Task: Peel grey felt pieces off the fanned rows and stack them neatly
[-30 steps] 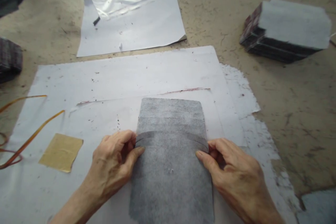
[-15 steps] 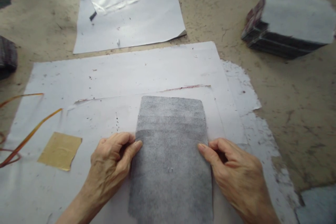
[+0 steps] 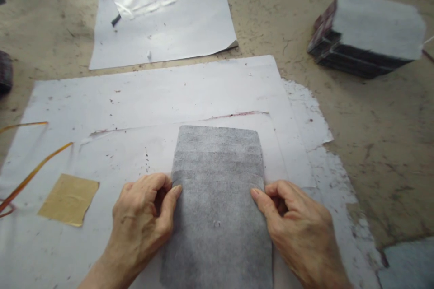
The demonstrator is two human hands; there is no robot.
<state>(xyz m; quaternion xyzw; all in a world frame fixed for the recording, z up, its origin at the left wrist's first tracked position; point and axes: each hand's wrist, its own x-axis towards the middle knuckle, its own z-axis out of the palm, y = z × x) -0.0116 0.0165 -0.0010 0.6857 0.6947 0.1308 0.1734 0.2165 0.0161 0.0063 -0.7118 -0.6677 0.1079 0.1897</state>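
Observation:
A grey, fabric-like rectangular sheet (image 3: 217, 207) with rounded far corners lies before me on white paper (image 3: 190, 95). Faint crosswise bands run over its far part. My left hand (image 3: 145, 216) pinches its left edge, thumb on top and fingers curled at the side. Opposite, my right hand (image 3: 294, 226) pinches the right edge in the same way. The near end of the sheet runs out of the picture, and what lies beneath it is hidden.
A tan square of paper or tape (image 3: 69, 199) lies left of my left hand, near a curved orange strip (image 3: 37, 171). At the far right stands a stack of dark pieces with a pale grey top (image 3: 379, 27). Further white sheets (image 3: 162, 36) lie beyond.
Everything on the table appears slightly further left in the picture, as if the view shifted. Both hands keep their pinch on the grey sheet, which looks otherwise the same.

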